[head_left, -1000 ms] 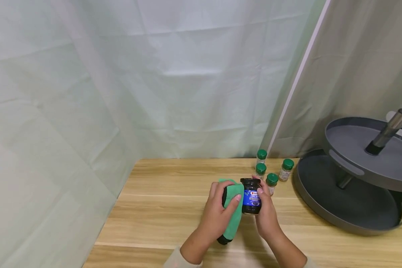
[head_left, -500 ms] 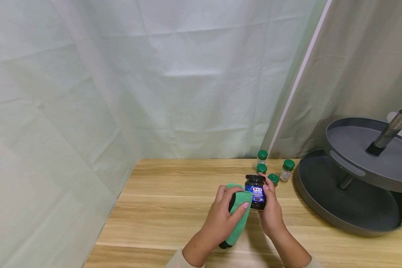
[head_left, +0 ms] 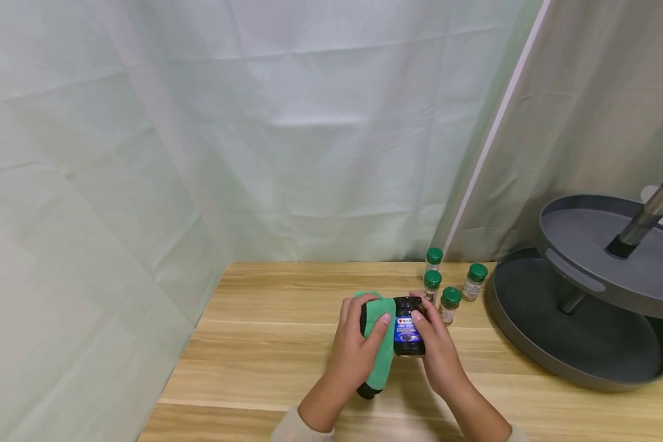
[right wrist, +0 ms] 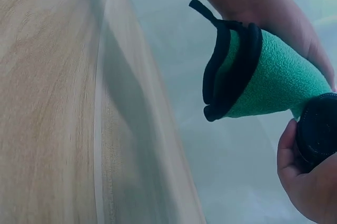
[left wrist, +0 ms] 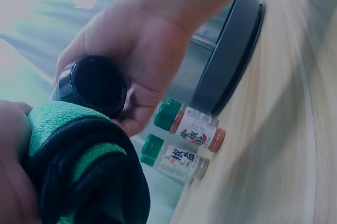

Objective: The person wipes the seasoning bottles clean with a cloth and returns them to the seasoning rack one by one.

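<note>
My left hand (head_left: 352, 341) grips a folded green cloth (head_left: 380, 350) with black edging. Beside it my right hand (head_left: 439, 344) holds a dark glass jar (head_left: 409, 348) with a black lid and a blue label, thumb on the front. The cloth lies against the left side of the jar, and both are held above the wooden table. In the left wrist view the round dark base of the jar (left wrist: 100, 87) shows close past the cloth (left wrist: 68, 116). The right wrist view has the cloth's folded end (right wrist: 274, 79) hanging beside the jar (right wrist: 318, 129).
Several small spice bottles with green caps, such as one spice bottle (head_left: 474, 282), stand on the wooden table (head_left: 254, 344) behind the right hand. To the right stands a dark grey two-tier round tray (head_left: 508, 319) with a metal post. Pale curtains (head_left: 320, 153) hang behind.
Both hands first shifted right with the cloth and jar, which tilted slightly, then came back left. The jar is more upright now, and my right thumb sits further over its front.
</note>
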The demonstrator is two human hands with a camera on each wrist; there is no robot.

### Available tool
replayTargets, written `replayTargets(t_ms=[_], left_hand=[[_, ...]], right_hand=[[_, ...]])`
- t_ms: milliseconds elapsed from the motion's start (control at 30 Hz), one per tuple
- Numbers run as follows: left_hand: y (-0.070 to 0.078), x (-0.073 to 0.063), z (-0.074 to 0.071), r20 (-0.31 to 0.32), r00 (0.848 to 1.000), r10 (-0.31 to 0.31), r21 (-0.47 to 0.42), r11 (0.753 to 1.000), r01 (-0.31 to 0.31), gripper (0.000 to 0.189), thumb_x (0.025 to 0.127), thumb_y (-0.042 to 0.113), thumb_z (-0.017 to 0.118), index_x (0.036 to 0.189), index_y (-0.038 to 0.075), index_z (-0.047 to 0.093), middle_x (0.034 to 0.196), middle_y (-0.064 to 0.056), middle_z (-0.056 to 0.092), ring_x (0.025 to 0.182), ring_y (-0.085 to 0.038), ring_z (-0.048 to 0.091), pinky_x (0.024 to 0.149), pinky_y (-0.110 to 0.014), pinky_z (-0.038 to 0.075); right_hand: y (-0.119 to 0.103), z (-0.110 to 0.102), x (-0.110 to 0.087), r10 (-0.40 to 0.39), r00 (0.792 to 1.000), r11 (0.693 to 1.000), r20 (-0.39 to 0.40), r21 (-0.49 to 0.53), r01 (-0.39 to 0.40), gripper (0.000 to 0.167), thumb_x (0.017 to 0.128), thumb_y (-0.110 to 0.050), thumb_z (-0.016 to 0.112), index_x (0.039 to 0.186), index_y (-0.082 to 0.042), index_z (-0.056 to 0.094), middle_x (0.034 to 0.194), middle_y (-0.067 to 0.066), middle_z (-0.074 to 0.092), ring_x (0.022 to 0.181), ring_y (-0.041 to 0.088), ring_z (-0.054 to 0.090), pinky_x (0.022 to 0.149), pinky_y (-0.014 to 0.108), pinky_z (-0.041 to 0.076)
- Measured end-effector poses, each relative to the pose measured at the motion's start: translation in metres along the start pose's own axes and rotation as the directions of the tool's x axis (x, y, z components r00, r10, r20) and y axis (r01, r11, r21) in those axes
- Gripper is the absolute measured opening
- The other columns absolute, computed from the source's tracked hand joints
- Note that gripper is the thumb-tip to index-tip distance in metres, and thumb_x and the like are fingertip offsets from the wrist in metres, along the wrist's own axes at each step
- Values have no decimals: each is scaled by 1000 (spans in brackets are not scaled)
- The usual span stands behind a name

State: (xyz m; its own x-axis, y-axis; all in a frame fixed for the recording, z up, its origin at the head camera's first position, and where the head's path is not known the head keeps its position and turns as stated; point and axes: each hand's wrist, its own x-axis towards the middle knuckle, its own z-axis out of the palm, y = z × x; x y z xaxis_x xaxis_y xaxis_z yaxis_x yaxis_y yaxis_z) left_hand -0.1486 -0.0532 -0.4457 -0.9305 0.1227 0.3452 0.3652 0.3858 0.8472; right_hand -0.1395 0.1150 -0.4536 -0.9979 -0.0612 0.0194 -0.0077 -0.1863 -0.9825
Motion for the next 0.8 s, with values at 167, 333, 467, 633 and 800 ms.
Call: replayTargets(t_ms=[167, 333, 467, 633, 800], left_hand=[[1, -1, 0, 27, 1000, -5, -31, 1000, 6, 39, 102, 47, 57, 136, 30, 50, 125, 1, 48, 103, -15, 56, 86, -30, 51], [2, -3, 3, 63, 998, 7, -20, 1000, -6, 38, 101, 46, 58, 135, 30, 52, 122, 2, 48, 102, -14, 56, 85, -30, 51], [4, -7, 6, 113, 993, 24, -4, 1000, -24, 40, 100, 48, 58, 136, 30, 53, 120, 2, 47, 99, -12, 55, 82, -28, 50], [8, -11, 8, 188, 980, 56, 5, 998, -58, 38, 100, 48, 58, 135, 33, 53, 116, 2, 46, 94, -10, 54, 77, -25, 49], [11, -12, 10, 191, 979, 70, 20, 997, -75, 38, 100, 46, 59, 135, 33, 53, 114, 2, 46, 92, -9, 53, 77, -24, 48]], right_hand=[[2, 0, 0, -32, 999, 999, 20, 18, 31, 39, 111, -36, 34, 147, -21, 37, 122, -1, 55, 97, 13, 62, 76, 31, 57], [3, 0, 1, -25, 999, 999, -33, 28, 26, 38, 111, -40, 32, 144, -23, 38, 125, -4, 54, 100, 9, 61, 80, 26, 56], [2, -1, 3, 53, 993, 996, -103, 74, -46, 52, 111, -43, 24, 154, -14, 27, 129, -8, 47, 101, 2, 57, 83, 21, 54], [2, -4, 4, 109, 984, 990, -141, 105, -95, 56, 110, -43, 17, 157, -13, 19, 126, -8, 45, 99, 1, 56, 83, 20, 54], [1, -5, 6, 110, 985, 993, -131, 60, -103, 56, 110, -45, 21, 155, -12, 20, 134, 1, 41, 101, 1, 55, 84, 19, 53]])
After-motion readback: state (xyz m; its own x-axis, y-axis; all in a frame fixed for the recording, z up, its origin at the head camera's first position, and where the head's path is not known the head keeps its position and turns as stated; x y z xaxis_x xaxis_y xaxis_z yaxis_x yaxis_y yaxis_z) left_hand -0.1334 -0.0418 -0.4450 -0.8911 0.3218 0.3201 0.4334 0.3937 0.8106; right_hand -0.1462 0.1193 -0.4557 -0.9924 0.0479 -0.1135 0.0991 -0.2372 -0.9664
